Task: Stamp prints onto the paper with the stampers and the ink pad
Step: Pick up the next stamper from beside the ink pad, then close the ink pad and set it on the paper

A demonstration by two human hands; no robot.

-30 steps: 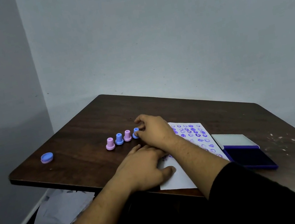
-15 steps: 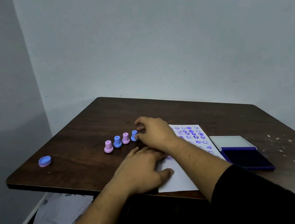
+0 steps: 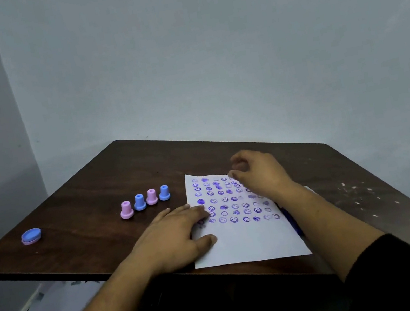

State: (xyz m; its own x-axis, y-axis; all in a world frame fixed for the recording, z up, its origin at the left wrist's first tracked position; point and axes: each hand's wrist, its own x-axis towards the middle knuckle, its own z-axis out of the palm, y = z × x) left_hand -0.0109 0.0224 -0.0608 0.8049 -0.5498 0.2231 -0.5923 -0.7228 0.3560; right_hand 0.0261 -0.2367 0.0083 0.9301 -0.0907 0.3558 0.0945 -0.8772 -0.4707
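Observation:
A white paper (image 3: 249,243) lies at the table's near edge, its upper half covered with several rows of purple prints. My left hand (image 3: 175,240) rests flat on the paper's left edge. Over the paper's top right corner hovers my right hand (image 3: 259,173), blurred, with loosely curled fingers that hold nothing. To the left of the paper stand several stampers in a row: pink (image 3: 126,209), blue (image 3: 139,202), pink (image 3: 151,196) and blue (image 3: 164,192). Only a blue sliver of the ink pad (image 3: 291,219) shows beside my right forearm.
A round blue and pink cap (image 3: 31,236) lies near the left corner of the dark wooden table (image 3: 90,194). White flecks mark the table's right side. Grey walls close in behind and to the left. Crumpled white material lies on the floor below left.
My right hand has let go of the rightmost blue stamper and moved right, over the paper's top. The left hand stays on the paper.

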